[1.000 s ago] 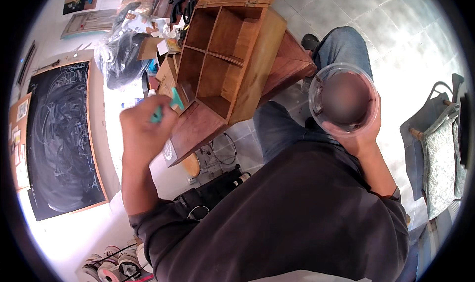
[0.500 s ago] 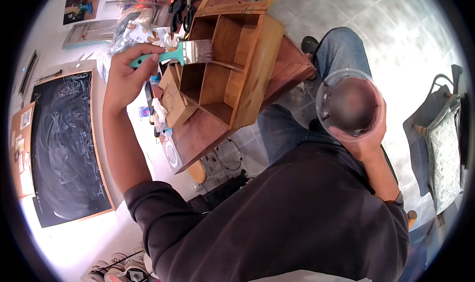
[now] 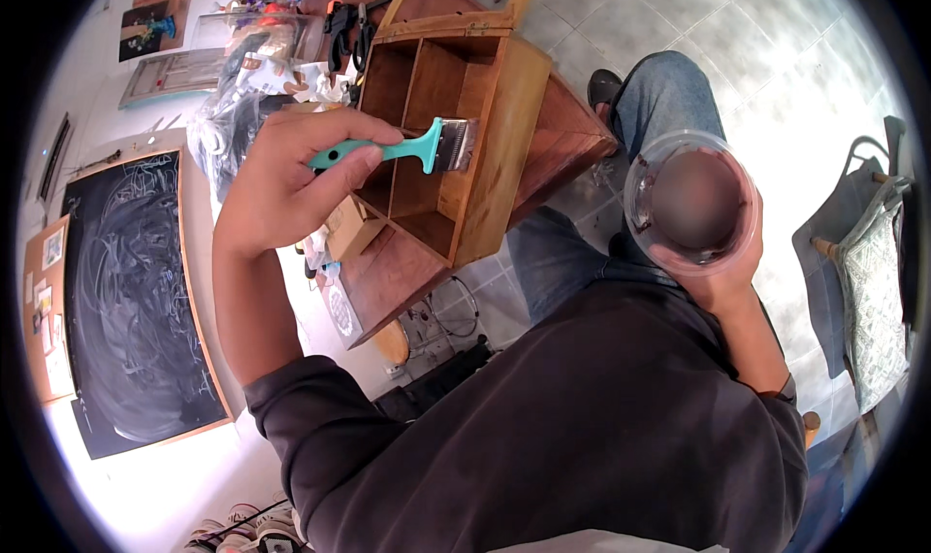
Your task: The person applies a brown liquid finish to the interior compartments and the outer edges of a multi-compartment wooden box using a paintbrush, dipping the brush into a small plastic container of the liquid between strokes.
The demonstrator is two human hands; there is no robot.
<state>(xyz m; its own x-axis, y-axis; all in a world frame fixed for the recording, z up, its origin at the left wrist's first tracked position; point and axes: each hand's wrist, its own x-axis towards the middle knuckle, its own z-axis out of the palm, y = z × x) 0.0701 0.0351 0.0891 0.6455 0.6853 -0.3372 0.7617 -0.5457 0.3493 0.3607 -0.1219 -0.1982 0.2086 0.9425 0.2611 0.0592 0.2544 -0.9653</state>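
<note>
My left hand (image 3: 291, 179) grips the turquoise handle of a flat paintbrush (image 3: 422, 149). The bristles lie over the front edge of a wooden cabinet (image 3: 509, 131) with open compartments; whether they touch the wood I cannot tell. The cabinet rests on a reddish-brown table (image 3: 373, 296), its inside stained darker than its lighter outer side. At the right, over my leg, my right hand (image 3: 722, 289) is wrapped round a clear plastic tub (image 3: 642, 225) with dark reddish-brown liquid in it. Some fingers are hidden behind the tub.
Beyond the cabinet lie black-handled tools (image 3: 341, 37) and plastic bags (image 3: 218, 131). A cardboard box (image 3: 354, 233) sits between the cabinet and my left forearm. On the left wall hangs a blackboard (image 3: 141, 301). A cushioned chair (image 3: 873, 306) stands at the far right on the tiled floor.
My left hand has moved the paintbrush to the right, from over the compartments to the cabinet's side edge. The tub in my right hand has barely shifted.
</note>
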